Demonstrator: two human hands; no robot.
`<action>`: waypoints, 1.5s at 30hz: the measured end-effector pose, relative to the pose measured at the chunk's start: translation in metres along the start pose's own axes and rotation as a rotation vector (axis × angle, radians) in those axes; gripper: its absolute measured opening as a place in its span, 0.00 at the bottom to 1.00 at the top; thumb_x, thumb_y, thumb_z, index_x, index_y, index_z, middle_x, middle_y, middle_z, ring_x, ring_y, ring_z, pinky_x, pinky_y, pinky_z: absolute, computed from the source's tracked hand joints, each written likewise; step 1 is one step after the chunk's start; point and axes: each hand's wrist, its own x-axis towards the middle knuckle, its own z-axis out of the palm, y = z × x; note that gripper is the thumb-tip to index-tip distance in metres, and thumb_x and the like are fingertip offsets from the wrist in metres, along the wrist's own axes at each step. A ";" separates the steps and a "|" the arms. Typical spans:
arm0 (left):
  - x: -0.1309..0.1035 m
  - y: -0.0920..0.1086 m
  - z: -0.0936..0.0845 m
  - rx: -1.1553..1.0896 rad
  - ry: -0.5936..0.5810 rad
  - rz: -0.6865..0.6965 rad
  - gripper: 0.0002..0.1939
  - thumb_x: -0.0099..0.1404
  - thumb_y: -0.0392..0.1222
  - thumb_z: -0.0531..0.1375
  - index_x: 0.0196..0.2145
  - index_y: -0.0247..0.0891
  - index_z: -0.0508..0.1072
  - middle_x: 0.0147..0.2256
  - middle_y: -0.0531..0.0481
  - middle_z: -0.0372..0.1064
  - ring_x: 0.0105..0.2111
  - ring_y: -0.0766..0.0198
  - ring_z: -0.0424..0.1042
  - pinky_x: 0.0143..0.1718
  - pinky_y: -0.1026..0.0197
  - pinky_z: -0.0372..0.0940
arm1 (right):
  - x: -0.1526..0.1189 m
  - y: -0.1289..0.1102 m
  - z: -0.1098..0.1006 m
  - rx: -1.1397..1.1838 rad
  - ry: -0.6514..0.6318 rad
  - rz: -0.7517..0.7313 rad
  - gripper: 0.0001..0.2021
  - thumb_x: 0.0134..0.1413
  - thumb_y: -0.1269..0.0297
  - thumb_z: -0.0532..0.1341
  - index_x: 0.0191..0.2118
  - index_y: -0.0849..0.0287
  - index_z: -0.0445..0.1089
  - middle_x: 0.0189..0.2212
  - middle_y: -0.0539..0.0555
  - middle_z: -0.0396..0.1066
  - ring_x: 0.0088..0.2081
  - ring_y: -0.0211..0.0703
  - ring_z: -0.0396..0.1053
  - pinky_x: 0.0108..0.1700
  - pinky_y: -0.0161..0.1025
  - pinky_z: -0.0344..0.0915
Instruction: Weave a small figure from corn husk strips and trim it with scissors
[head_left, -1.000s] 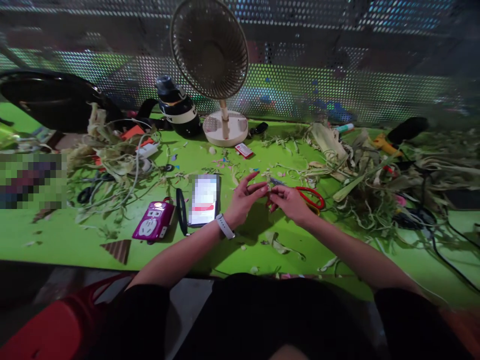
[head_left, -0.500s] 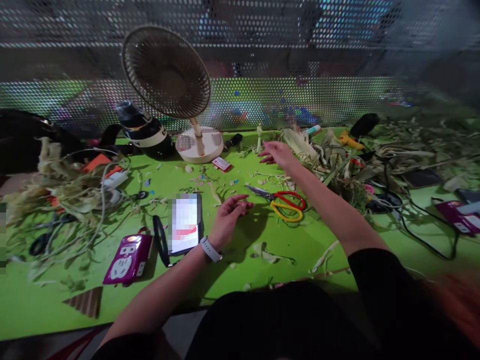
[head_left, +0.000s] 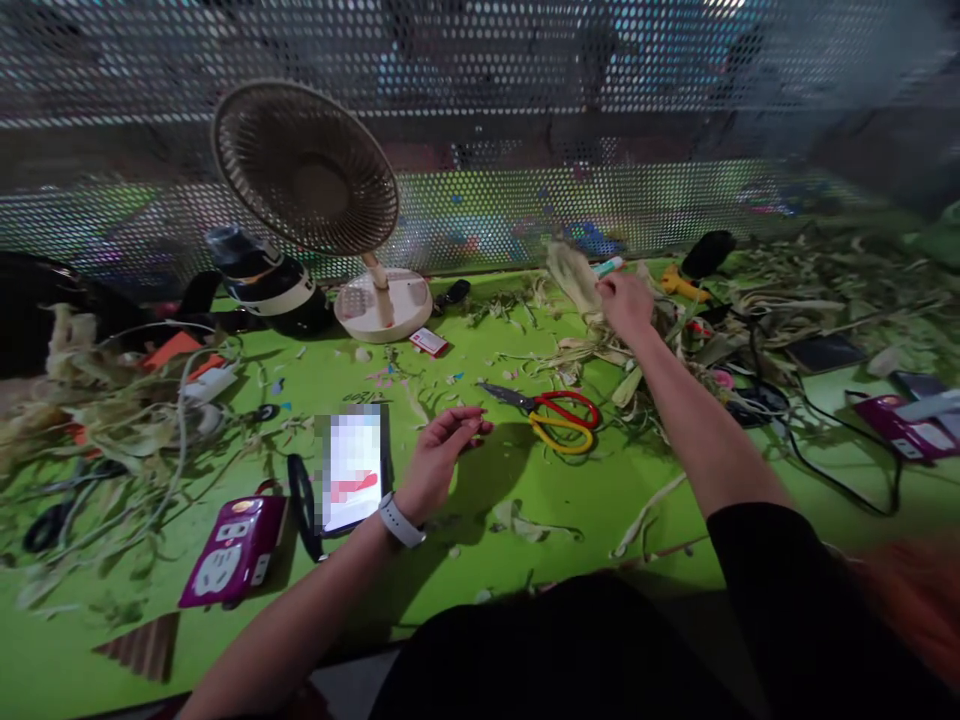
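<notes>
At the table's far edge, right hand [head_left: 626,300] grip clenched on corn husk [head_left: 571,275] (left hand [head_left: 439,455] loose, empty).

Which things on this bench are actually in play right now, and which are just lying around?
In play:
- right hand gripping a corn husk
- left hand resting open on the green table
- scissors between the two hands
- husk pile

Lying about:
- fan
- phone
- purple power strip
- small red box
</notes>
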 end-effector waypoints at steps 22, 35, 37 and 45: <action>0.106 0.023 0.105 -0.132 -0.101 0.154 0.28 0.50 0.50 0.69 0.48 0.44 0.68 0.39 0.49 0.72 0.36 0.64 0.72 0.36 0.61 0.69 | -0.065 -0.051 -0.029 0.596 0.127 -0.121 0.08 0.57 0.59 0.52 0.31 0.55 0.62 0.26 0.50 0.66 0.28 0.41 0.65 0.35 0.40 0.63; 0.116 0.001 0.108 -0.331 -0.088 0.179 0.20 0.46 0.48 0.70 0.36 0.39 0.72 0.33 0.53 0.73 0.32 0.67 0.72 0.36 0.64 0.67 | -0.076 -0.061 -0.003 0.743 0.138 -0.019 0.08 0.55 0.57 0.56 0.34 0.55 0.63 0.32 0.54 0.69 0.34 0.45 0.67 0.40 0.45 0.67; 0.118 -0.001 0.110 -0.373 0.009 0.250 0.19 0.47 0.45 0.70 0.36 0.39 0.70 0.34 0.53 0.73 0.33 0.67 0.72 0.40 0.63 0.67 | -0.079 -0.064 -0.009 0.686 0.204 -0.099 0.09 0.56 0.56 0.57 0.36 0.55 0.64 0.35 0.56 0.68 0.36 0.45 0.67 0.41 0.45 0.67; 0.112 -0.001 0.113 -0.347 0.209 0.376 0.21 0.51 0.44 0.68 0.41 0.40 0.66 0.37 0.51 0.73 0.35 0.66 0.73 0.39 0.64 0.66 | -0.096 -0.080 -0.024 0.707 0.118 -0.286 0.12 0.55 0.53 0.61 0.40 0.54 0.65 0.36 0.54 0.67 0.35 0.42 0.68 0.39 0.42 0.68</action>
